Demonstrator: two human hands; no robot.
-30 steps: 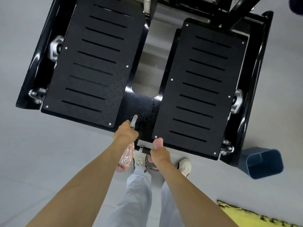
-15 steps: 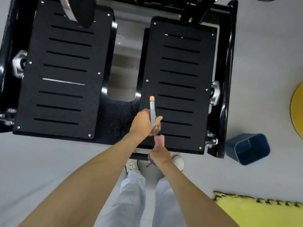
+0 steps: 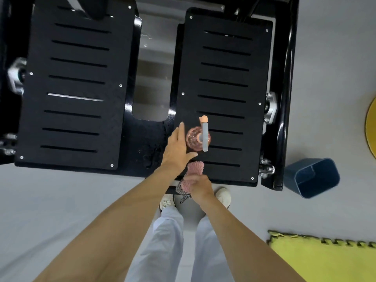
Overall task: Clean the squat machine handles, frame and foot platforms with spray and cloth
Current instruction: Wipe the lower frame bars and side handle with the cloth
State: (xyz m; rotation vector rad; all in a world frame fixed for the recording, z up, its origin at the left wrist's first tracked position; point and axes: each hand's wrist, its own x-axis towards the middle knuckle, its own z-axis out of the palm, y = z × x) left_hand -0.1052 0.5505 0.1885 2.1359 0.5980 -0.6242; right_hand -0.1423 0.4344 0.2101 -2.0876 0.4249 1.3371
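Item 1. Clear pink round spray bottle with grey trigger head and orange nozzle (image 3: pixel 198 137): stands upright on the black slotted right foot platform (image 3: pixel 223 88), near its front edge. Fill level cannot be told from above.

Item 2. Left hand (image 3: pixel 177 151): grip spread, fingers straight, just beside the bottle; contact cannot be told.

Item 3. Right hand (image 3: pixel 198 187): grip curled round a bunched pink knitted cloth (image 3: pixel 194 169) at the platform's front edge.

Step, as judged: wiping the right platform. Best done along the slots, shifting the bottle off the unwiped patch and working into the screw heads.

Item 4. Dark blue plastic bin (image 3: pixel 311 178): on the floor beside the black frame (image 3: pixel 284 98); only its own walls show inside.
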